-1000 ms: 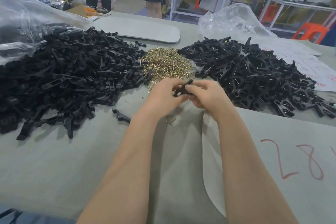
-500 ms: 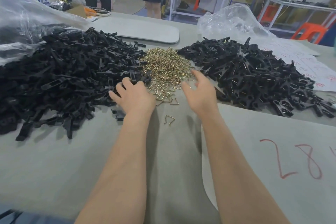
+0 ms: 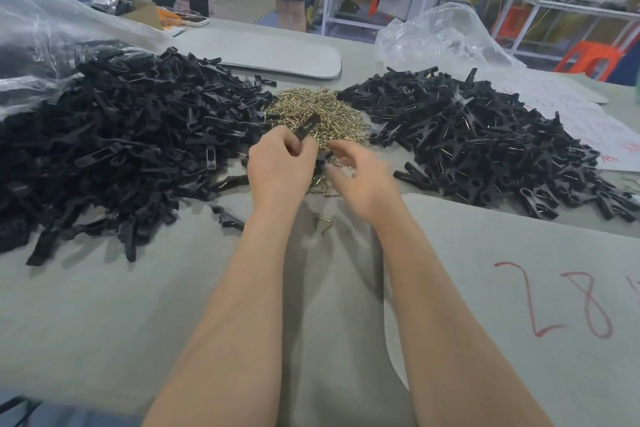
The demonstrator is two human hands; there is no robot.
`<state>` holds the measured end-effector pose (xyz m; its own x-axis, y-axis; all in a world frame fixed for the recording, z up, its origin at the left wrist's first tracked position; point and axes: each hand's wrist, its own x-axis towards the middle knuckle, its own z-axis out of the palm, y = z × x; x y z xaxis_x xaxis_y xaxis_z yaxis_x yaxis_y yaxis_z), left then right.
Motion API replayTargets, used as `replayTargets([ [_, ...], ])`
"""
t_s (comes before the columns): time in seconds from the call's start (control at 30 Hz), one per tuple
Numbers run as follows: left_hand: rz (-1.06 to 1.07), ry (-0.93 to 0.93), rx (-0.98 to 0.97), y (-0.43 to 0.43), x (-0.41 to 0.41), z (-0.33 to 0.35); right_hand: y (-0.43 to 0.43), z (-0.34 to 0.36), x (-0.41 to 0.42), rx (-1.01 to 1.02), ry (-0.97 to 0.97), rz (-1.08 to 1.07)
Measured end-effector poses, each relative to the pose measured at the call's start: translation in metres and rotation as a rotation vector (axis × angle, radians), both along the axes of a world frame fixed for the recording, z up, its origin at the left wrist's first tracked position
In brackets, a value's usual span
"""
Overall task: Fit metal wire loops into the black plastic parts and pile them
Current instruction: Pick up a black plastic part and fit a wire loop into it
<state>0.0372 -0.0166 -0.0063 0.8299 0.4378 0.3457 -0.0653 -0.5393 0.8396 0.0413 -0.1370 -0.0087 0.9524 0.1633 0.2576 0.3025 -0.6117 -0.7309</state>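
Two heaps of black plastic parts (image 3: 114, 149) (image 3: 485, 142), one heap of wire loops (image 3: 322, 107), two hands (image 3: 277, 166) (image 3: 363, 177), two clear plastic bags (image 3: 52, 28) (image 3: 440, 35).

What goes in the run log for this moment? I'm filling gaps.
left hand: holding black plastic part | right hand: open, blurred, over wire loops | stage: picking parts

A grey table (image 3: 104, 305) carries two black-part piles (image 3: 114, 149), brass wire loops (image 3: 322, 111) and plastic bags (image 3: 440, 35).
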Motion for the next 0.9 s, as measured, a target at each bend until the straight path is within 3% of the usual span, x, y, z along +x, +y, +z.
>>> replayTargets([
  [0.1, -0.009, -0.067, -0.192, -0.001, 0.001, 0.003, 0.012, -0.008, 0.002, -0.325, -0.049, 0.183],
  [0.17, -0.056, -0.088, -0.384, 0.0, 0.001, 0.005, 0.02, -0.015, 0.003, -0.468, -0.057, 0.193],
  [0.43, -0.097, -0.019, -0.64, 0.001, 0.001, 0.003, 0.022, -0.019, 0.001, -0.482, -0.062, -0.027],
  [0.63, -0.11, 0.05, -0.659, 0.003, 0.001, 0.002, 0.002, -0.002, 0.001, 0.044, -0.096, -0.228],
  [0.77, -0.194, 0.117, -0.525, -0.005, 0.003, 0.001, 0.0, 0.017, -0.005, 0.656, 0.148, -0.102],
  [0.9, -0.256, 0.194, -0.533, -0.01, 0.005, 0.001, 0.009, 0.017, -0.008, 0.669, 0.228, -0.038],
])
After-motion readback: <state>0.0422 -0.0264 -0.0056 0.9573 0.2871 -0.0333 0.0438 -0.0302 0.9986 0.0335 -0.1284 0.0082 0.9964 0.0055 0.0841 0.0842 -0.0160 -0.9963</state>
